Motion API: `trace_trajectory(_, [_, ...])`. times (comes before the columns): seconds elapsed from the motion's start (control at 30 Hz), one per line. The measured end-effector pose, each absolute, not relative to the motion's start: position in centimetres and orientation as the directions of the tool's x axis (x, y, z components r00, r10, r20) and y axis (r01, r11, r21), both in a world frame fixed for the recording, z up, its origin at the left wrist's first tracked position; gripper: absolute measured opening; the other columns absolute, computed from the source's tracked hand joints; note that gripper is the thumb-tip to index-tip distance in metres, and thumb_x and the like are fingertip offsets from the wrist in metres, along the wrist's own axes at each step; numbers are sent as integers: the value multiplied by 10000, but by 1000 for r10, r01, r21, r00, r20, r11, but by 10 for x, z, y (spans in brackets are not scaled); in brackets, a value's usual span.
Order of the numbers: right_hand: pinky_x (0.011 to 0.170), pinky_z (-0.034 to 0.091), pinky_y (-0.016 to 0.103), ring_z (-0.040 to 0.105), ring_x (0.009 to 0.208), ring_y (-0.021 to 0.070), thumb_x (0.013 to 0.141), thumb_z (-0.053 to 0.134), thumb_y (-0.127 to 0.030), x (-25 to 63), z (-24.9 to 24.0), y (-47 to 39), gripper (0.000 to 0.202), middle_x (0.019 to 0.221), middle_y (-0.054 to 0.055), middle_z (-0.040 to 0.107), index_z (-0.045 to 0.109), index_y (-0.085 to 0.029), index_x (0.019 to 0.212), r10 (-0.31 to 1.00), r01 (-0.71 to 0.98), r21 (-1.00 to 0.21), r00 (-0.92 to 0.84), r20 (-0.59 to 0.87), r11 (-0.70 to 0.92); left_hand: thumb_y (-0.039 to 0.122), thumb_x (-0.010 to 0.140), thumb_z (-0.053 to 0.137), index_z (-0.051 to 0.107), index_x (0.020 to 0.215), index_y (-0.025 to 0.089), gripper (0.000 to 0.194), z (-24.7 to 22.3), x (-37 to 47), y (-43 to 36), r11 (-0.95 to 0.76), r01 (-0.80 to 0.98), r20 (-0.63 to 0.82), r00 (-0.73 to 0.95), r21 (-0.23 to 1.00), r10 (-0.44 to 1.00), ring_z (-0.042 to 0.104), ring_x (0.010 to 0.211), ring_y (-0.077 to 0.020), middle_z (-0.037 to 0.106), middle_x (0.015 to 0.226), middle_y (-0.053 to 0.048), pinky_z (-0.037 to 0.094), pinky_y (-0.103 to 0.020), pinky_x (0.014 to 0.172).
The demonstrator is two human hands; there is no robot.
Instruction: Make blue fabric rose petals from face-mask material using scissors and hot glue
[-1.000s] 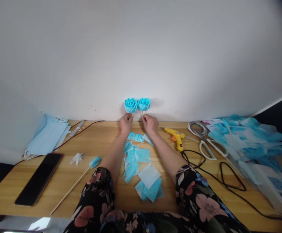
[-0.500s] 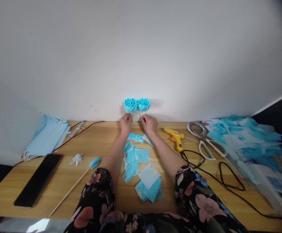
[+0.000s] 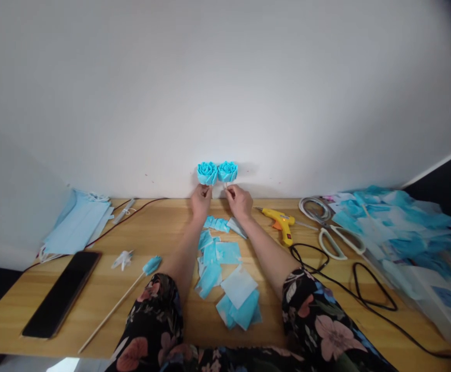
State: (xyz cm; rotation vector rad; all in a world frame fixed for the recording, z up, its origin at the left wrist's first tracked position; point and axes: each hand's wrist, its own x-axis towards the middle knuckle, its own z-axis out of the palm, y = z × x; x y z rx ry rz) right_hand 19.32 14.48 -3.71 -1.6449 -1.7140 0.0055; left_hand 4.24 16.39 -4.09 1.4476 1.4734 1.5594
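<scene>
Two blue fabric roses stand side by side near the wall, their petals touching. My left hand [image 3: 201, 200] pinches the thin stem of the left rose [image 3: 207, 173]. The stem of the right rose [image 3: 227, 171] is between the fingers of my right hand [image 3: 239, 200]. Below my hands, blue and white cut fabric pieces [image 3: 228, 252] lie scattered between my forearms, with more squares [image 3: 241, 287] nearer to me. On the left, a stick with a small blue bud [image 3: 151, 265] at its end rests on the table by my left sleeve.
At left lie face masks [image 3: 77, 221], a phone [image 3: 61, 294] and a small white bundle [image 3: 123, 259]. To the right are a yellow glue gun [image 3: 281, 222], scissors [image 3: 336, 243], a coil of wire [image 3: 314, 208], a looping black cord [image 3: 355, 294] and a heap of blue fabric [image 3: 400, 222].
The view has tilted up slightly, so everything sits a little lower. Both roses have shifted slightly left relative to the table, still held by my hands.
</scene>
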Motion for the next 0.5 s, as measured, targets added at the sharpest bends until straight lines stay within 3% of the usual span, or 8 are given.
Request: trace_trajectory(0.5, [744, 397, 303, 685, 810, 214, 960, 545, -289, 194, -40, 146, 156, 869, 43, 777, 685, -226, 936, 845, 818, -532, 114, 522, 219, 189, 830, 626, 615, 789, 189, 43, -43, 43, 167, -302, 210, 350, -250, 930, 903, 641, 730, -162, 683, 747, -12, 471, -260, 733])
